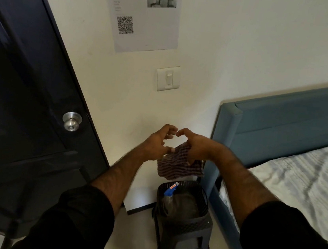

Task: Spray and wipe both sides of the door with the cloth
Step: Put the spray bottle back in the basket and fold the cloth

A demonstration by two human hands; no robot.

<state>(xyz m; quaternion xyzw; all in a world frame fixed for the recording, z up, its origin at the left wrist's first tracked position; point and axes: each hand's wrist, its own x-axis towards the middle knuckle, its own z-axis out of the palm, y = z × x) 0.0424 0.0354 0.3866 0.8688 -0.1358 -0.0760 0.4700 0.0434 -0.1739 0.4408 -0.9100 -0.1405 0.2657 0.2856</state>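
Both sleeves up front – right hand (194,148) grips the cloth (178,167), left hand (157,144) loose, empty – door (25,86) looks untouched, spray bottle (169,195) sits in the basket (186,220).

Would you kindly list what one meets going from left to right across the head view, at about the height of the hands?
Dark door → door knob → left hand → striped cloth, gripped by the right hand → blue headboard → bed sheet.

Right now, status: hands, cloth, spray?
Right hand holds cloth; left hand open, touching it. Spray bottle in basket. Door untouched, nothing blocking.
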